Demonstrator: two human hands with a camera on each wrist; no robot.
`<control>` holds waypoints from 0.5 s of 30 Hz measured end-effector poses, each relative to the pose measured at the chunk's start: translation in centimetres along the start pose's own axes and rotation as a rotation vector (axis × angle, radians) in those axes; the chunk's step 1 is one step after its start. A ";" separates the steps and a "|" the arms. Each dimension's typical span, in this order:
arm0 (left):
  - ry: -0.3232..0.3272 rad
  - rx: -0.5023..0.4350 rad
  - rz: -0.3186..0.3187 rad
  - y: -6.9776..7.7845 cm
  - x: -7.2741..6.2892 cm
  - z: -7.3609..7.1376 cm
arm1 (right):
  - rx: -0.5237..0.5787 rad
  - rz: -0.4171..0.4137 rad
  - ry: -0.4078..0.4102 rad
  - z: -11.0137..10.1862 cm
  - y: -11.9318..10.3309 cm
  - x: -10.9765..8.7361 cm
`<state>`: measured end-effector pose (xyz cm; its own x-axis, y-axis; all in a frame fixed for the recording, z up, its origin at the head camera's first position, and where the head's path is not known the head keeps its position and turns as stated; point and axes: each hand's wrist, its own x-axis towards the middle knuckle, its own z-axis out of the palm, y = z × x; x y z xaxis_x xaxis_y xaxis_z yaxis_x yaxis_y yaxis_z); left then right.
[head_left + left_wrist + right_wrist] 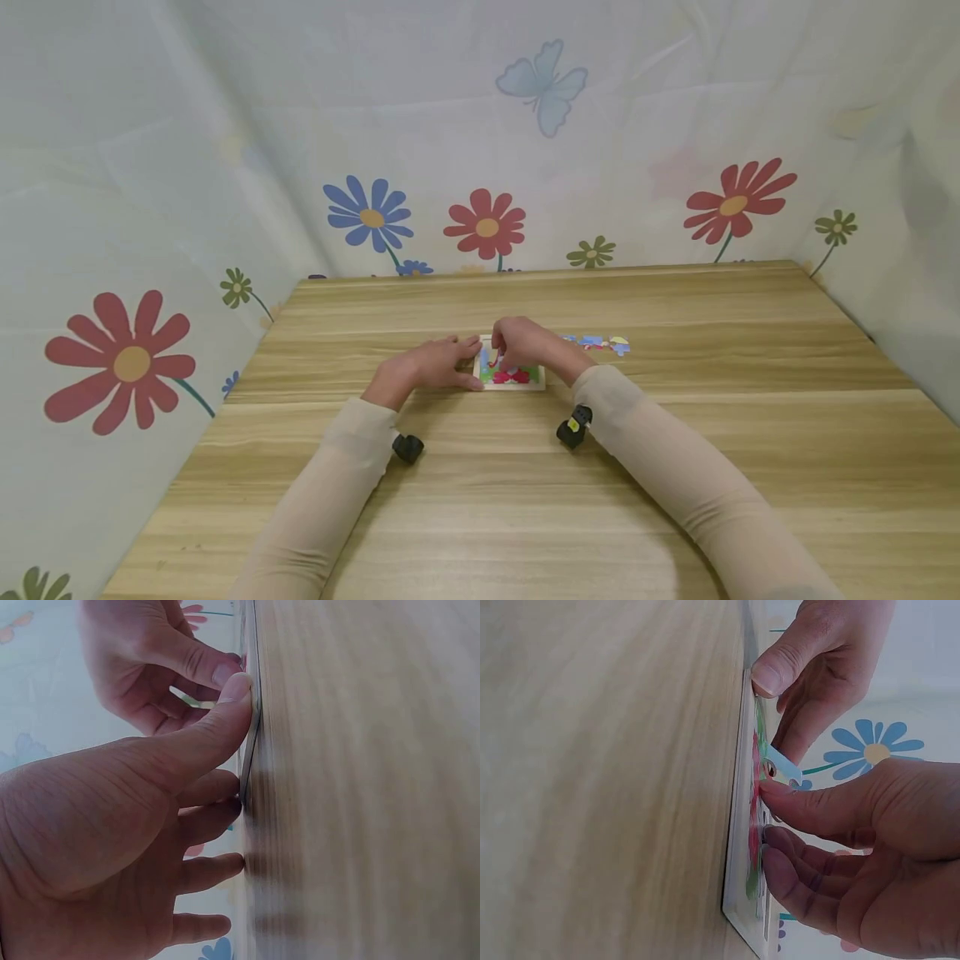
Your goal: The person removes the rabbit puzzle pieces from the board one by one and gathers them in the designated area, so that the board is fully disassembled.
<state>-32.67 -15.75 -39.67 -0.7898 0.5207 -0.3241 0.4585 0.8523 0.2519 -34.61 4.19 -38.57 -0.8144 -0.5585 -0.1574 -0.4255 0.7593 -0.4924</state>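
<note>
A small jigsaw puzzle board [534, 386] with a pale frame lies flat on the table, its picture red and green. At its left side rests my left hand [438, 363], thumb on the frame near the front corner and fingers stretched along the edge. My right hand [525, 343] reaches over the board with curled fingers, pinching a puzzle piece low against the picture. From the right wrist view, a light blue puzzle piece [786, 765] stands tilted up from the board beside the right thumb. The fingers hide part of the picture.
Several loose puzzle pieces [596, 342], blue with other colours, lie to the right of the board, beyond my right wrist. The wooden table [480, 500] runs back to a white cloth wall [420, 108] printed with flowers and a butterfly.
</note>
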 end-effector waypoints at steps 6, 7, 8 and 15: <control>-0.015 0.006 0.005 0.1 0.0 0.0 | 0.024 -0.022 0.018 0.1 0.4 -0.1; -0.016 0.008 0.004 0.1 0.0 0.0 | 0.028 -0.029 0.020 0.1 0.5 -0.1; -0.018 0.010 0.003 0.2 0.0 0.0 | 0.031 -0.035 0.021 0.1 0.6 -0.1; -0.009 0.020 0.036 0.2 0.0 -0.2 | 0.046 -0.073 0.039 -0.5 0.9 -0.2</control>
<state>-32.61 -15.61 -39.47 -0.7690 0.5516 -0.3231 0.4949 0.8336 0.2452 -34.99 5.12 -38.58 -0.7970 -0.5977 -0.0865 -0.4666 0.7003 -0.5402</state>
